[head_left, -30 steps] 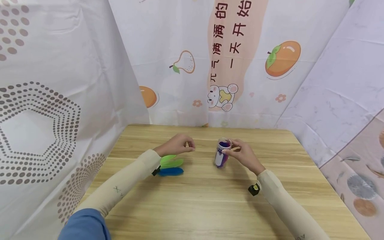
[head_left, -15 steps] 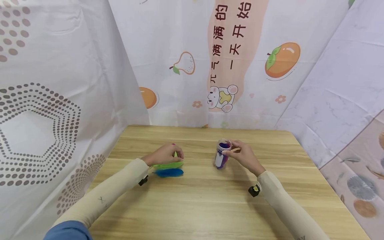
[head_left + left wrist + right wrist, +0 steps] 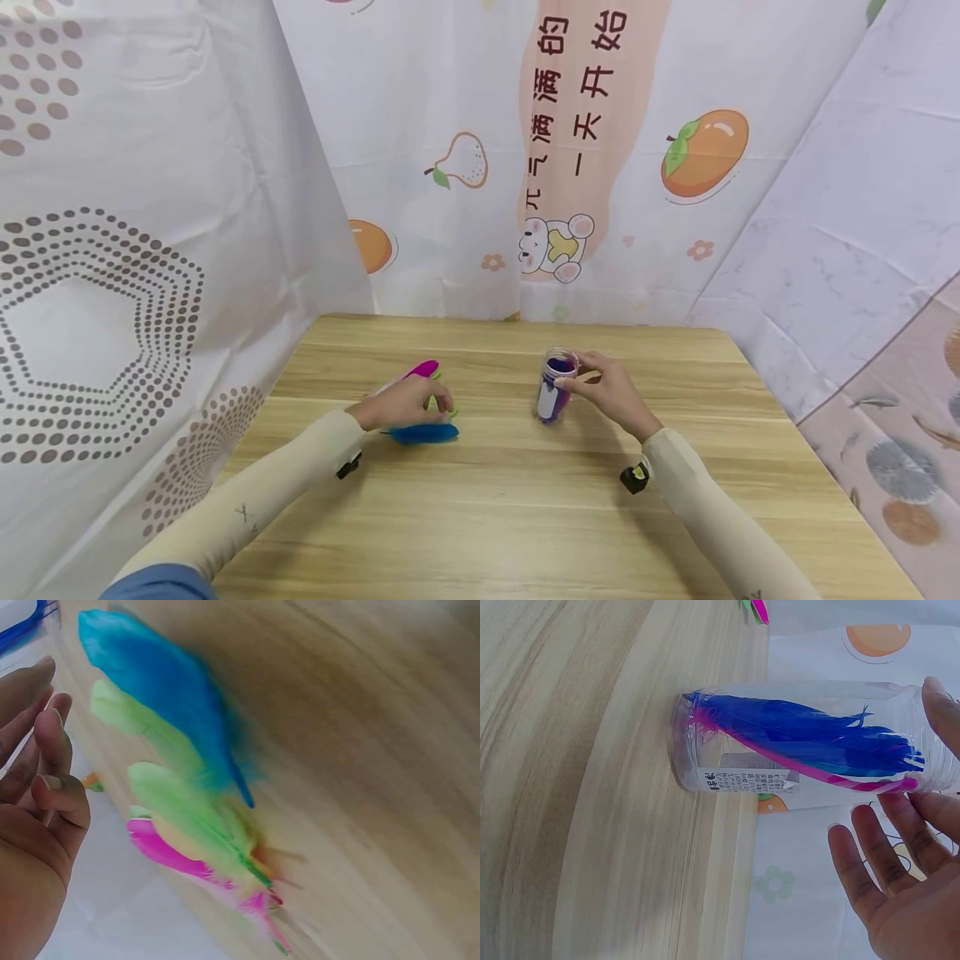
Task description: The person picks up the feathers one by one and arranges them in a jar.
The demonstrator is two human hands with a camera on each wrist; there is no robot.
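Left hand (image 3: pixel 408 402), fingers loosely bent with nothing visible in their hold, close over the feathers at the left of the table (image 3: pixel 525 517); contact cannot be made out. Nearest the person lies a blue feather (image 3: pixel 161 690), its edge overlapping a green feather (image 3: pixel 141 721); farther off, a second green feather (image 3: pixel 187 806) lies beside a pink feather (image 3: pixel 169 850), their quills close together. Right hand (image 3: pixel 611 392), half closed, thumb and fingertip pinching the neck of a clear jar (image 3: pixel 557 392), the outer fingers apart from the glass. The jar stands roughly upright on the table, mouth up, well apart from the left hand. Within it, blue plumes (image 3: pixel 802 735) run along most of its height, and a pink plume (image 3: pixel 795 763) curves beside the wall; a label (image 3: pixel 742 781) bears small print. Cream sleeves (image 3: pixel 720 512) cover both forearms, with a black camera (image 3: pixel 634 477) at the right wrist. Behind the table hangs a white cloth (image 3: pixel 427 83) printed with fruit and characters
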